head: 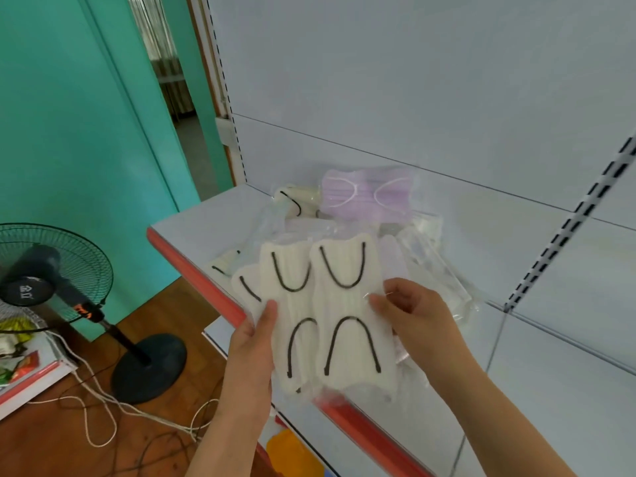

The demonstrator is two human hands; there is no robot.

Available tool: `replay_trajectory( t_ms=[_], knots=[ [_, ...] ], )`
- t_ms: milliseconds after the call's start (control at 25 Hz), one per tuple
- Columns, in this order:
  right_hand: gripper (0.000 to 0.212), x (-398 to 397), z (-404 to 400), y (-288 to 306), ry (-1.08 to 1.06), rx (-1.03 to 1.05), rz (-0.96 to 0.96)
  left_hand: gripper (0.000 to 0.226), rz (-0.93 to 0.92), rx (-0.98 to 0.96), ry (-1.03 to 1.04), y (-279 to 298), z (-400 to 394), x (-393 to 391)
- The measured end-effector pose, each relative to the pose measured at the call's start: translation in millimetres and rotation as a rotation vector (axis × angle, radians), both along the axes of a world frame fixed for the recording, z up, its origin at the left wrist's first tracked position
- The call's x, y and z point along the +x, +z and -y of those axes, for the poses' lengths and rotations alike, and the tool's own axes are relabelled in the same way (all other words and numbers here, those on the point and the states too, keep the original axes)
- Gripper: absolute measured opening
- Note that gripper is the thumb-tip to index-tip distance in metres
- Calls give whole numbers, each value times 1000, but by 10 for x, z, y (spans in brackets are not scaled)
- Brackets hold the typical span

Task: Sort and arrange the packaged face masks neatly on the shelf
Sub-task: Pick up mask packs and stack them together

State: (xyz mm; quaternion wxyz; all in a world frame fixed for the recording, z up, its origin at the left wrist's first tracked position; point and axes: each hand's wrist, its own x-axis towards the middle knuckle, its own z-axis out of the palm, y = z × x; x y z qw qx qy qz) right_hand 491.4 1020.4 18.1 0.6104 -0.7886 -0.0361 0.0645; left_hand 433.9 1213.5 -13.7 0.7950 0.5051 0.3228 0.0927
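- While held above the shelf [192, 232] edge, white mask packs [320, 315] sit fanned between both hands
- left hand [253, 339] grips left side, right hand [409, 304] pinches right edge

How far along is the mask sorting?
Early. Done: nothing looks neatly arranged on the shelf. In hand: left hand and right hand hold several white masks fanned together. Left: the purple pack and loose packets lie jumbled behind.
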Motion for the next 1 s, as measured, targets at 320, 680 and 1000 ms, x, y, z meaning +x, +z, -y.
replay_trajectory(
  t_ms=[320, 680, 1000],
  knots=[
    [12, 126, -671, -111, -58, -180, 156, 20, 63, 134, -218, 54, -263, 199],
    [52, 850, -1798, -472, 619, -910, 551, 32, 115, 478, 542, -194, -1432, -97],
    [21, 774, -1673, -515, 304, -825, 436, 29, 111, 473, 420, -255, -1309, -144]
  ],
)
